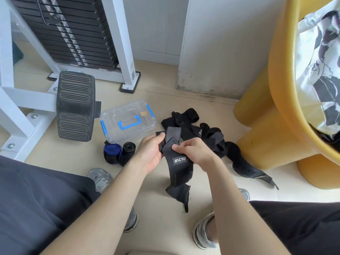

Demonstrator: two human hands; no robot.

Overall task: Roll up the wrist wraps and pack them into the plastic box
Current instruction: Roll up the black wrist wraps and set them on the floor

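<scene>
At centre, above the floor [161, 100]: one black wrist wrap [179, 172], upper end clamped between left grip [150, 153] and right grip [193, 153], fingers curled round it, tail hanging loose. Far left: clear plastic box [117, 115], lid on, blue latches. Just near of it: rolled wraps [119, 152], blue and black. Right: unrolled black wraps [211, 137], heaped on the floor.

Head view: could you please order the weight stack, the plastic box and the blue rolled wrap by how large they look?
1. weight stack, clearly largest, although farthest away
2. plastic box
3. blue rolled wrap, smallest, although nearest the camera
</scene>
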